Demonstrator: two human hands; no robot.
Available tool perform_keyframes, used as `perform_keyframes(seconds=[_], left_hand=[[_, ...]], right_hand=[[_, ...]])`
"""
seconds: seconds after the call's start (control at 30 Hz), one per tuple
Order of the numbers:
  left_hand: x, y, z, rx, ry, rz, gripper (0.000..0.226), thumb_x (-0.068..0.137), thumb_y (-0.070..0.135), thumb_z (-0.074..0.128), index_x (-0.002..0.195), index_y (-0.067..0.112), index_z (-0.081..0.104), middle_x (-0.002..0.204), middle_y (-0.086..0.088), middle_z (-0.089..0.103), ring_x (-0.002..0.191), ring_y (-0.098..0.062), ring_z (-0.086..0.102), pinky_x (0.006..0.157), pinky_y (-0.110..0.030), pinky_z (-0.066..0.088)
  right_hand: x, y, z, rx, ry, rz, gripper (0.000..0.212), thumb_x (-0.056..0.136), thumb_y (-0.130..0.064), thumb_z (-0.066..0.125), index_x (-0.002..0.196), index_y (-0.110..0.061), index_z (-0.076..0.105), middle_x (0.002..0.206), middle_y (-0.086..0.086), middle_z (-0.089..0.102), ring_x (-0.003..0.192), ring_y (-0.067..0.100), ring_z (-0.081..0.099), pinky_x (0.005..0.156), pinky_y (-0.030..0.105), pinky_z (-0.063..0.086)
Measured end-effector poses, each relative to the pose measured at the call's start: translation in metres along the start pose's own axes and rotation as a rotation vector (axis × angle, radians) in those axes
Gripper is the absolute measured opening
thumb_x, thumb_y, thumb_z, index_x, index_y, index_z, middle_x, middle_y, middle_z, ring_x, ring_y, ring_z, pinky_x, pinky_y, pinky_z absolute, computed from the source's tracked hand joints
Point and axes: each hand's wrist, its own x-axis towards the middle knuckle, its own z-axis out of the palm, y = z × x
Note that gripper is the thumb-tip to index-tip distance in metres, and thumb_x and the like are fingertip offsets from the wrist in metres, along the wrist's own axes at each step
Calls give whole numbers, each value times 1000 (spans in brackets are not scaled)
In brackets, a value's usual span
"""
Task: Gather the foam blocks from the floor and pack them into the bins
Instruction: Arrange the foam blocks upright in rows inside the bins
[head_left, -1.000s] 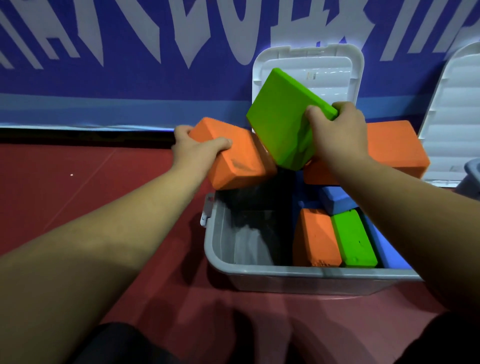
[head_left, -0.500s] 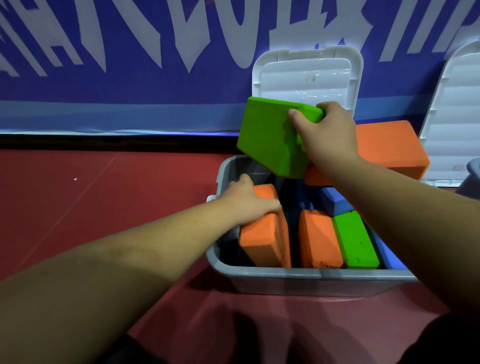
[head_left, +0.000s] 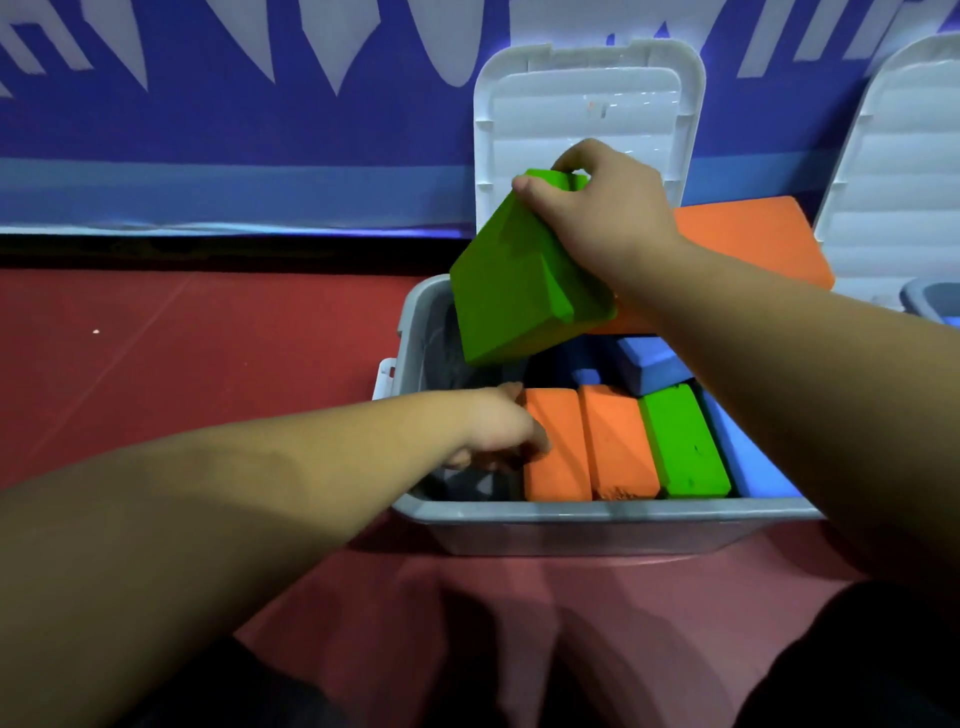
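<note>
One orange block (head_left: 556, 441) now seated in bin (head_left: 571, 512) beside another; left hand (head_left: 498, 431) touches it, grip indiscernible. Right hand (head_left: 602, 208) grasps green block (head_left: 514, 291), lowered.

Large white letters on the blue banner (head_left: 208, 130) are cropped, unreadable.

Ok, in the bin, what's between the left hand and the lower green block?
The left orange block, next to the left hand, and the right orange block, beside the lower green block. The head view shows it.
</note>
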Motion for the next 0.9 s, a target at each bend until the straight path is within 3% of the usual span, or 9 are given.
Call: perform_keyframes(seconds=[0.1,0.2,0.27,0.37,0.43,0.53,0.67,0.8,0.9], left_hand=[[8,-3,-11,-205,39,-58,47,83,18,75,124,0,58,117,-25,69,93,-41,74,85,-43,58],[12,-1,-23,-265,45,-1,65,93,11,73,143,28,35,130,-24,60,90,-38,78,85,-47,64],[9,2,-24,-215,0,38,72,97,16,71,151,41,31,134,-20,61,86,-36,78,87,-49,64],[6,5,-21,-183,-13,73,67,96,33,75,152,43,39,129,-6,64,88,-33,77,86,-46,65],[5,8,-20,-136,-2,103,66,90,52,77,147,44,45,127,4,64,93,-34,77,88,-47,64],[7,14,-22,-43,49,142,80,77,82,69,145,48,45,125,12,63,101,-30,74,98,-48,60],[17,19,-24,-125,58,136,101,67,99,54,151,44,40,124,3,57,113,-31,64,102,-49,57],[28,21,-25,-238,71,69,133,40,112,45,148,34,48,130,-10,60,111,-35,69,91,-49,61],[37,21,-26,-312,36,15,134,41,113,43,152,38,44,135,-15,60,113,-40,69,90,-51,60]], right_hand=[[3,0,11,-82,-60,-4,58,82,-73,63,116,-27,68,109,-2,66,103,20,62,83,33,49],[5,-4,23,-242,-119,13,65,85,-75,57,122,-23,66,121,9,62,99,27,61,78,34,45],[7,-4,29,-394,-203,30,64,96,-69,49,135,-20,60,131,15,55,112,33,59,86,37,46],[7,-3,38,-541,-284,11,44,110,-41,32,141,-17,51,131,18,52,131,37,44,91,42,44],[8,1,42,-626,-295,3,44,108,-40,32,140,-16,49,134,18,49,127,37,46,85,42,41],[6,6,40,-716,-330,-44,46,110,-42,29,149,-22,43,141,17,42,130,38,43,100,45,40],[11,24,41,-699,-308,-47,52,99,-57,51,144,-32,50,140,13,40,127,40,39,94,45,40],[11,30,39,-784,-405,-122,36,93,-32,55,127,-32,65,125,6,52,123,37,38,83,39,36],[10,31,36,-827,-453,-176,34,90,-23,51,116,-31,71,112,1,59,117,35,39,83,37,40]])
